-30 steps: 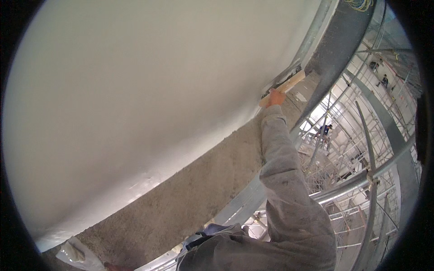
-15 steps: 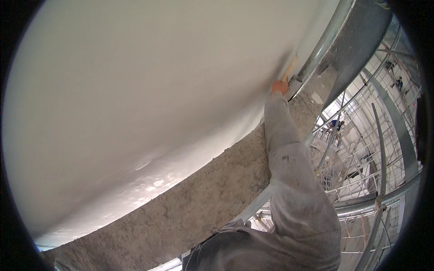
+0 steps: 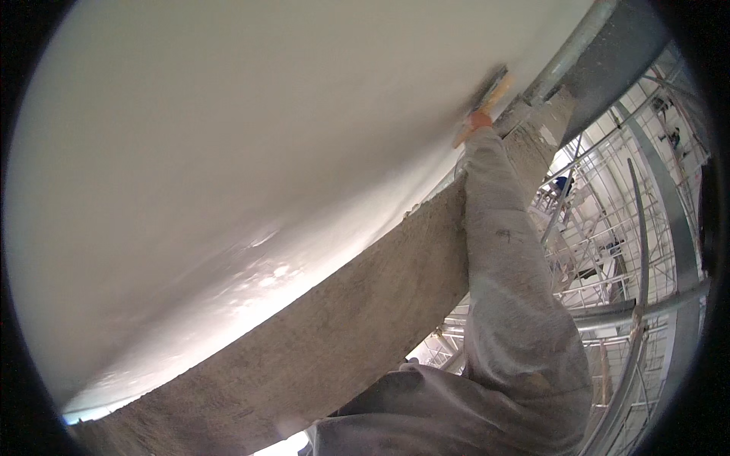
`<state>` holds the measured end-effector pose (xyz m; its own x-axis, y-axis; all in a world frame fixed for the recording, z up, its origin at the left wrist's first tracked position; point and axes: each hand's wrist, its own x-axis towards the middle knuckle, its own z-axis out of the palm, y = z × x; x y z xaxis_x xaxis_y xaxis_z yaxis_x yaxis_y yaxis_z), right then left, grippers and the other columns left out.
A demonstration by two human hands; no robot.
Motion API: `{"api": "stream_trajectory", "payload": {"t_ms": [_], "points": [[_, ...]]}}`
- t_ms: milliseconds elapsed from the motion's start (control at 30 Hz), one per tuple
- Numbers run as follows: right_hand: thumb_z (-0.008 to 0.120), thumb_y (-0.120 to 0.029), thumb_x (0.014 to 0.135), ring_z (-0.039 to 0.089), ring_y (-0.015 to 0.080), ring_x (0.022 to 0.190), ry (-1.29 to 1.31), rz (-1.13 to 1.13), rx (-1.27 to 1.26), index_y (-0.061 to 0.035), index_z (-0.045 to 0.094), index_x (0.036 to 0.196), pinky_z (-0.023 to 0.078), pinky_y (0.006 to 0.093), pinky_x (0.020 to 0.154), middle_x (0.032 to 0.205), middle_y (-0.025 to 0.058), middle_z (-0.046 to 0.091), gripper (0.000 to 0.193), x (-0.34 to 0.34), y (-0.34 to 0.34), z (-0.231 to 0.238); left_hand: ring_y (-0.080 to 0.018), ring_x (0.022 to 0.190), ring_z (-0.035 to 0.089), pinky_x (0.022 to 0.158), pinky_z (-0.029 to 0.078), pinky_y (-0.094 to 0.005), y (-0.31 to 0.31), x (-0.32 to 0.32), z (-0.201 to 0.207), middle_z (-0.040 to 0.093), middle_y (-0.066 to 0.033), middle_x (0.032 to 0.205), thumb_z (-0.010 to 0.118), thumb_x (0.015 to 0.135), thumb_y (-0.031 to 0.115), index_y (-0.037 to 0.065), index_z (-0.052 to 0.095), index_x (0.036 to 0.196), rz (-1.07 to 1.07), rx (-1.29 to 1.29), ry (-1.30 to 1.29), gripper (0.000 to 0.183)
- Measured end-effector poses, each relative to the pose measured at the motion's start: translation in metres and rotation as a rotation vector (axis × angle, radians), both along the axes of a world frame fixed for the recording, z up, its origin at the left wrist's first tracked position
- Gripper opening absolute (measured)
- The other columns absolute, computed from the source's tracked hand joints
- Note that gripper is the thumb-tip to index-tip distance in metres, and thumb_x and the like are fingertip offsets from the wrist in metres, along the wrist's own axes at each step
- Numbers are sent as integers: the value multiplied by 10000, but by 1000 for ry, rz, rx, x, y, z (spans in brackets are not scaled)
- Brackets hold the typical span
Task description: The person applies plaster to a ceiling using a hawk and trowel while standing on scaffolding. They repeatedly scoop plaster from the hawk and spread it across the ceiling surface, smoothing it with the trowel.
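My right hand point(image 3: 480, 120) reaches far forward along a broad, smooth white plaster surface point(image 3: 251, 137), its arm in a dusty grey sleeve point(image 3: 506, 220). The fingers are closed round a trowel point(image 3: 493, 88), with a thin dark blade edge and a yellowish part beside it. The blade is against or very close to the white surface; blur hides the exact contact. Shiny, uneven patches point(image 3: 266, 281) show lower on that surface. My left hand is out of sight.
A dusty grey plank point(image 3: 319, 342) runs diagonally beneath my arm. A metal pipe point(image 3: 574, 49) and a dark curved panel point(image 3: 620, 64) border the far right. Scaffold tubes point(image 3: 677, 300) fill the right side, with a person point(image 3: 563, 185) far below among them.
The trowel has turned, so its dark blade edge now shows. My right hand has shifted a little up and to the right in the picture, while the whole view has moved somewhat.
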<state>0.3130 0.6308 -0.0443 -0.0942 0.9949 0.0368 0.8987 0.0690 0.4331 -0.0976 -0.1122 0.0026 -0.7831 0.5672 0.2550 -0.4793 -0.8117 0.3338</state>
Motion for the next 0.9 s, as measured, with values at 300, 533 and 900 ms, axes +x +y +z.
{"api": "stream_trajectory", "payload": {"t_ms": [300,533,900], "points": [[563,-316,714,578,201,807,-97,19,-77,-102,619,856,452,321,668,846,60,606,263,-154,-149,-2,-174,311,434,266,371,-273,-53,-63,-27,475,-96,413,479,802,427,-18,554,714,-431,137,149,461],[561,-268,714,584,200,769,1,138,57,-111,619,778,450,323,633,791,29,608,179,-258,-240,-29,-135,319,421,260,342,-240,-83,-89,44,494,-91,509,509,804,356,-1,504,800,-231,212,-66,357],[608,-203,685,555,229,765,226,206,-108,-58,559,817,435,332,610,798,93,578,203,-389,-363,3,-111,245,378,264,435,-274,-118,-122,1,324,-16,367,338,867,386,170,297,1237,-276,215,-13,430]]}}
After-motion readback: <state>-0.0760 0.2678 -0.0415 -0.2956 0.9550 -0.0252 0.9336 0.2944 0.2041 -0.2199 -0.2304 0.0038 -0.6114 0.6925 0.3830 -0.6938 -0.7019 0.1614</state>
